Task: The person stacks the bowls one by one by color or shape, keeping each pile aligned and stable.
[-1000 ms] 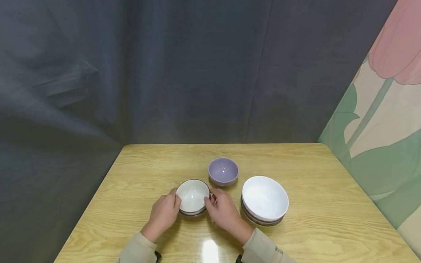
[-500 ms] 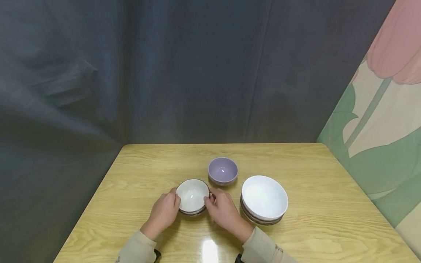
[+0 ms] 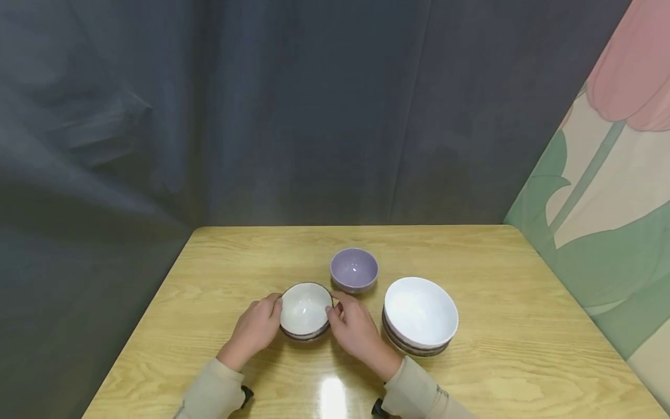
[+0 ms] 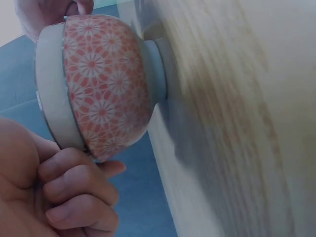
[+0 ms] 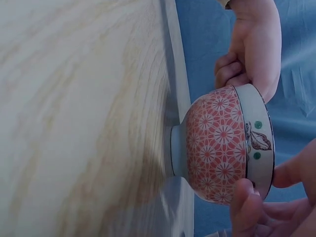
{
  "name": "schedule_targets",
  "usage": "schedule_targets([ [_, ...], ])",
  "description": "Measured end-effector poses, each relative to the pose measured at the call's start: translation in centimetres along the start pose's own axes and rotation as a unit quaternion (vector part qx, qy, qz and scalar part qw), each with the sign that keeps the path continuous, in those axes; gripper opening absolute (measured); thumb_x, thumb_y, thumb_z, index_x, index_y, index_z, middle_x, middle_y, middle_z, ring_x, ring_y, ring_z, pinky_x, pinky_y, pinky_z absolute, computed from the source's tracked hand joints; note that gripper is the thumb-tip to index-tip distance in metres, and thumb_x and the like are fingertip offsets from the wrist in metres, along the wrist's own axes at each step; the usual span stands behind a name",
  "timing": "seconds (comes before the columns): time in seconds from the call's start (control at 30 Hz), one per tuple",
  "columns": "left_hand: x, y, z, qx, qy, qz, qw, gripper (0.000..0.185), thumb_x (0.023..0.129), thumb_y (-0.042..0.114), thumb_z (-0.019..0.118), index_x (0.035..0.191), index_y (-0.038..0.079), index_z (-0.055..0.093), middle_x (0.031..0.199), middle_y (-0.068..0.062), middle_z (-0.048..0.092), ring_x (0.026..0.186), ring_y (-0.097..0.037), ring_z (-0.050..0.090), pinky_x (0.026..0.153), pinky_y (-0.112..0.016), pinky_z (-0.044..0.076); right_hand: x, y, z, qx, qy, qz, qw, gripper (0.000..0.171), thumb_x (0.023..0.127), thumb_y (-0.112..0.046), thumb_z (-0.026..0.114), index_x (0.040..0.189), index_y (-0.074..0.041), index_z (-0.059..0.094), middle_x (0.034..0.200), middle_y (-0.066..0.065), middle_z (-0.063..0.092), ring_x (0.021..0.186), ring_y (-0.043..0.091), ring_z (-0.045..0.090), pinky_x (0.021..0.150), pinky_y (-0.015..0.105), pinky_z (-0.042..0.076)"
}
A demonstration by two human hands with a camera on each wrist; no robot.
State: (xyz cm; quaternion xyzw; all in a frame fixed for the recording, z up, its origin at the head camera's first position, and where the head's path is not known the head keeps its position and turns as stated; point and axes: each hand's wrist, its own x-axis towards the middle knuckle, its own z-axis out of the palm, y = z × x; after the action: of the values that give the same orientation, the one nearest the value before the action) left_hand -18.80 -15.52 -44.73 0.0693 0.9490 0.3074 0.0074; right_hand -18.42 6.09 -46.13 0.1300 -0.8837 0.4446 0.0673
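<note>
In the head view a small stack of bowls stands on the table, a white-lined bowl (image 3: 305, 308) with a dark rim on top. Beneath it sits a red bowl (image 4: 106, 84) with white flower patterns, its foot at the tabletop. My left hand (image 3: 256, 325) pinches the stack at its left rim, fingers curled in the left wrist view. From the right side, my right hand (image 3: 357, 329) grips the rim between thumb and fingers. Leaf and green-dot decoration shows on the upper bowl's outer band (image 5: 259, 140) in the right wrist view.
A purple bowl (image 3: 354, 270) stands just behind and right of the held stack. Farther right is a larger stack, a white bowl (image 3: 421, 312) over brownish bowls (image 3: 419, 351). The wooden table (image 3: 502, 291) meets a dark curtain at its back edge.
My left hand has shifted slightly left, its thumb now overlapping less of the bowl's rim. My right hand keeps its hold. The bowls stay nearly in place.
</note>
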Motion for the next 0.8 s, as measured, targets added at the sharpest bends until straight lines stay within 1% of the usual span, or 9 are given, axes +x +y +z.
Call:
schedule_targets([
  [0.1, 0.19, -0.02, 0.14, -0.005, -0.004, 0.008, 1.0, 0.034, 0.106, 0.013, 0.04, 0.116, -0.006, 0.066, 0.103, -0.017, 0.071, 0.078, -0.018, 0.061, 0.067, -0.037, 0.053, 0.17, 0.01, -0.1, 0.002, -0.005, -0.003, 1.0, 0.038, 0.094, -0.01, 0.062, 0.127, 0.008, 0.062, 0.081, 0.001, 0.061, 0.054, 0.001, 0.047, 0.056, 0.023, 0.044],
  [0.17, 0.23, -0.02, 0.16, -0.006, -0.005, 0.015, 0.9999, 0.032, 0.106, 0.011, 0.039, 0.109, -0.005, 0.067, 0.091, -0.014, 0.07, 0.07, -0.016, 0.055, 0.061, -0.034, 0.05, 0.26, 0.02, -0.15, 0.001, -0.008, -0.002, 1.0, 0.038, 0.094, -0.01, 0.062, 0.127, 0.008, 0.062, 0.081, 0.001, 0.061, 0.053, 0.001, 0.047, 0.056, 0.023, 0.044],
  [0.2, 0.26, -0.03, 0.18, -0.002, -0.002, 0.017, 0.9998, 0.031, 0.105, 0.011, 0.04, 0.108, -0.005, 0.067, 0.09, -0.012, 0.069, 0.07, -0.015, 0.054, 0.06, -0.032, 0.049, 0.3, 0.03, -0.17, 0.0, -0.01, 0.0, 1.0, 0.037, 0.093, -0.01, 0.062, 0.126, 0.007, 0.062, 0.08, 0.001, 0.06, 0.052, 0.001, 0.047, 0.055, 0.023, 0.044],
  [0.27, 0.31, -0.05, 0.19, 0.003, -0.001, 0.018, 0.9998, 0.03, 0.105, 0.01, 0.04, 0.102, -0.003, 0.067, 0.079, -0.008, 0.064, 0.066, -0.014, 0.052, 0.057, -0.031, 0.047, 0.36, 0.08, -0.21, 0.002, -0.014, 0.003, 1.0, 0.038, 0.093, -0.011, 0.062, 0.127, 0.006, 0.063, 0.078, 0.0, 0.06, 0.049, 0.002, 0.047, 0.052, 0.023, 0.043],
  [0.33, 0.33, -0.06, 0.2, 0.014, -0.002, 0.018, 0.9998, 0.029, 0.105, 0.01, 0.04, 0.1, -0.003, 0.066, 0.075, -0.007, 0.061, 0.063, -0.016, 0.051, 0.056, -0.032, 0.046, 0.36, 0.15, -0.25, 0.009, -0.017, 0.008, 1.0, 0.038, 0.094, -0.012, 0.062, 0.127, 0.006, 0.063, 0.076, 0.0, 0.059, 0.045, 0.002, 0.047, 0.05, 0.023, 0.043],
  [0.43, 0.26, 0.07, 0.25, 0.035, 0.0, 0.017, 0.9993, 0.03, 0.105, 0.01, 0.041, 0.108, -0.006, 0.066, 0.09, -0.014, 0.07, 0.073, -0.018, 0.06, 0.063, -0.037, 0.052, 0.34, 0.22, -0.32, 0.018, -0.022, 0.018, 0.999, 0.039, 0.094, -0.013, 0.061, 0.129, 0.005, 0.063, 0.073, -0.001, 0.058, 0.04, 0.004, 0.048, 0.046, 0.024, 0.044],
  [0.53, 0.15, 0.15, 0.29, 0.044, 0.003, 0.022, 0.9988, 0.032, 0.104, 0.009, 0.041, 0.116, -0.008, 0.065, 0.109, -0.021, 0.071, 0.086, -0.022, 0.065, 0.072, -0.043, 0.056, 0.31, 0.18, -0.39, 0.014, -0.024, 0.022, 0.999, 0.04, 0.095, -0.014, 0.06, 0.13, 0.005, 0.062, 0.072, -0.003, 0.057, 0.039, 0.004, 0.048, 0.048, 0.024, 0.044],
  [0.63, 0.18, 0.03, 0.39, 0.028, 0.006, 0.021, 0.9994, 0.033, 0.105, 0.01, 0.041, 0.116, -0.008, 0.065, 0.111, -0.021, 0.071, 0.086, -0.021, 0.064, 0.073, -0.042, 0.056, 0.31, -0.04, -0.42, -0.011, -0.028, 0.02, 0.999, 0.04, 0.096, -0.015, 0.059, 0.131, 0.004, 0.061, 0.069, -0.005, 0.055, 0.043, 0.004, 0.047, 0.05, 0.024, 0.043],
  [0.8, 0.2, -0.35, 0.53, -0.011, 0.007, 0.019, 0.9997, 0.034, 0.106, 0.011, 0.04, 0.12, -0.009, 0.064, 0.115, -0.023, 0.069, 0.089, -0.02, 0.064, 0.076, -0.039, 0.056, 0.27, -0.59, -0.45, -0.072, -0.041, 0.004, 0.997, 0.041, 0.098, -0.017, 0.056, 0.133, 0.005, 0.059, 0.062, -0.007, 0.049, 0.051, 0.007, 0.043, 0.048, 0.026, 0.038],
])
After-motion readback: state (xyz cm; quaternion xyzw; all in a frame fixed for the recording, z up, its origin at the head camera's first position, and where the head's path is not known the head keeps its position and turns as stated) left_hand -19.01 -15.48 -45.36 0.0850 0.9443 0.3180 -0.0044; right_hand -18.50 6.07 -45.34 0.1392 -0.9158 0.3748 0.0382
